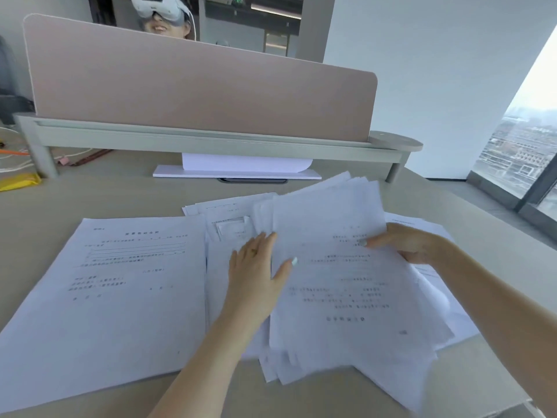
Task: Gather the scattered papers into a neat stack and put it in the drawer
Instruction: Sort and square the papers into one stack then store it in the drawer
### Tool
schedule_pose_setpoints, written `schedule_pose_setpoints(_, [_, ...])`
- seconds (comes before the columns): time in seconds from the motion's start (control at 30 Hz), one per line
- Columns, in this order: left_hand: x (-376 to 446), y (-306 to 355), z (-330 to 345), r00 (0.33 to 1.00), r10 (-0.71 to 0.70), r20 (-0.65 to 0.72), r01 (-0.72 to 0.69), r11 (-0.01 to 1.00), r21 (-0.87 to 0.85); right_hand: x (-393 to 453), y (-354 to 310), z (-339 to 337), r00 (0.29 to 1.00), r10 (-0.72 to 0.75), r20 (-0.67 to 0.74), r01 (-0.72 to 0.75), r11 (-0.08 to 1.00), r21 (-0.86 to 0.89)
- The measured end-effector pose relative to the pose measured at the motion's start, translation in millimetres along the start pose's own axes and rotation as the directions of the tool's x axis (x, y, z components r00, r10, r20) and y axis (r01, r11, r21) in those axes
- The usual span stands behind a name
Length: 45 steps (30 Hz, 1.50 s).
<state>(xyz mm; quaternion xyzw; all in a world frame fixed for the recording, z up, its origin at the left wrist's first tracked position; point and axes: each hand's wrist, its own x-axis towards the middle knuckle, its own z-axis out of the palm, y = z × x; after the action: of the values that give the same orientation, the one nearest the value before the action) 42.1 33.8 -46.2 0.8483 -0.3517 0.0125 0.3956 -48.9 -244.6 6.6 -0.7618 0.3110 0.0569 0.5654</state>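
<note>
- Both forearms reach in from the bottom edge over a beige desk (90, 194), and the loose papers lie right under them.
- Her left hand (256, 273) lies flat and open, palm down, at the left edge of a fanned bundle of sheets (346, 282); it presses or steadies and grips nothing.
- Her right hand (407, 242) pinches the bundle's right edge, thumb on top and the other fingers hidden beneath, so it is closed on the bundle.
- That bundle is skewed, with corners sticking out at the near and far ends, and it seems partly lifted off the desk on the right.
- One large printed sheet (120, 282) lies flat on the desk to the left, apart from the bundle, and more sheets (229, 212) show underneath and behind the left hand.
- No drawer is visible from this angle.
- Paper like this is light, thin and floppy, and the sheets slide over one another easily, so a one-edge pinch will likely let them fan out further.
- A better hold, I judge, is both hands on opposite long edges, tapping the bottom edge on the desk to square it.
- Beyond the desk stand a pink divider screen (196, 86), a white stand (238, 171) below it, and another person wearing a headset (156, 9).
</note>
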Motion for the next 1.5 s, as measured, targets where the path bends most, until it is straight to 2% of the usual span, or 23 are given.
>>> schedule_pose_setpoints(0.07, [-0.7, 4.4, -5.5, 0.994, -0.100, -0.044, 0.085, 0.962, -0.261, -2.8, 7.6, -12.4, 0.993, -0.036, -0.110, 0.051, 0.989, 0.138])
schedule_pose_setpoints(0.13, [0.4, 8.0, -10.9, 0.968, -0.251, -0.004, 0.219, 0.852, -0.475, -6.4, 13.1, -17.1, 0.984, -0.050, -0.173, 0.093, 0.963, 0.253])
schedule_pose_setpoints(0.23, [5.6, 6.6, -15.1, 0.902, -0.432, 0.008, 0.364, 0.749, -0.554, -14.0, 14.0, -11.9, 0.977, -0.076, -0.198, 0.140, 0.933, 0.333])
schedule_pose_setpoints(0.33, [7.1, -3.0, -19.3, 0.846, -0.516, -0.134, 0.364, 0.743, -0.562, -20.8, 14.7, -3.8, 0.974, -0.087, -0.208, 0.161, 0.914, 0.373])
schedule_pose_setpoints(0.43, [4.5, -9.7, -25.5, 0.782, -0.598, -0.174, 0.333, 0.638, -0.694, -26.7, 21.3, 2.2, 0.964, -0.050, -0.263, 0.168, 0.878, 0.449])
schedule_pose_setpoints(0.53, [4.4, -14.5, -26.0, 0.730, -0.683, -0.028, 0.351, 0.410, -0.842, -35.0, 32.5, 8.8, 0.963, 0.008, -0.268, 0.142, 0.832, 0.536])
schedule_pose_setpoints(0.6, [5.5, -18.5, -22.4, 0.732, -0.673, 0.103, 0.368, 0.264, -0.892, -38.8, 40.3, 16.0, 0.969, 0.021, -0.245, 0.122, 0.824, 0.553])
schedule_pose_setpoints(0.67, [5.2, -17.7, -21.8, 0.754, -0.631, 0.184, 0.389, 0.204, -0.898, -42.0, 46.3, 24.7, 0.976, 0.012, -0.215, 0.113, 0.822, 0.559])
schedule_pose_setpoints(0.7, [4.4, -16.4, -22.2, 0.761, -0.618, 0.197, 0.416, 0.231, -0.880, -43.7, 47.5, 29.4, 0.980, 0.002, -0.201, 0.114, 0.818, 0.564])
schedule_pose_setpoints(0.77, [1.5, -12.1, -24.1, 0.781, -0.606, 0.149, 0.438, 0.363, -0.822, -45.2, 48.7, 35.9, 0.983, -0.026, -0.180, 0.126, 0.809, 0.574])
schedule_pose_setpoints(0.87, [-2.9, -7.5, -24.1, 0.861, -0.492, -0.131, 0.299, 0.697, -0.652, -45.6, 47.9, 40.0, 0.982, -0.097, -0.161, 0.172, 0.807, 0.565])
schedule_pose_setpoints(0.93, [-5.6, -3.3, -27.0, 0.895, -0.391, -0.215, 0.227, 0.814, -0.535, -46.4, 46.4, 41.0, 0.980, -0.142, -0.139, 0.194, 0.829, 0.525])
schedule_pose_setpoints(0.97, [-5.1, -3.3, -27.9, 0.906, -0.365, -0.215, 0.216, 0.834, -0.507, -47.3, 45.7, 41.8, 0.982, -0.149, -0.114, 0.186, 0.845, 0.501])
schedule_pose_setpoints(1.07, [-3.7, -7.3, -33.4, 0.910, -0.390, -0.141, 0.289, 0.839, -0.461, -47.9, 47.0, 41.2, 0.988, -0.129, -0.084, 0.153, 0.889, 0.431])
schedule_pose_setpoints(1.17, [-3.1, -17.8, -38.7, 0.906, -0.422, 0.029, 0.385, 0.793, -0.471, -45.3, 52.4, 35.9, 0.987, -0.081, -0.142, 0.128, 0.920, 0.369])
schedule_pose_setpoints(1.27, [1.0, -28.0, -45.9, 0.861, -0.446, 0.243, 0.493, 0.621, -0.609, -46.8, 53.7, 28.7, 0.985, -0.043, -0.168, 0.103, 0.925, 0.367])
schedule_pose_setpoints(1.33, [2.9, -32.2, -49.2, 0.827, -0.461, 0.322, 0.545, 0.521, -0.657, -47.0, 54.2, 21.8, 0.983, -0.011, -0.182, 0.086, 0.910, 0.406])
schedule_pose_setpoints(1.4, [3.6, -34.6, -49.3, 0.820, -0.456, 0.347, 0.561, 0.522, -0.642, -45.9, 54.6, 17.6, 0.985, 0.012, -0.171, 0.065, 0.898, 0.435])
schedule_pose_setpoints(1.5, [3.5, -35.4, -44.2, 0.827, -0.485, 0.284, 0.556, 0.632, -0.540, -42.7, 54.8, 17.2, 0.990, 0.028, -0.139, 0.038, 0.892, 0.450])
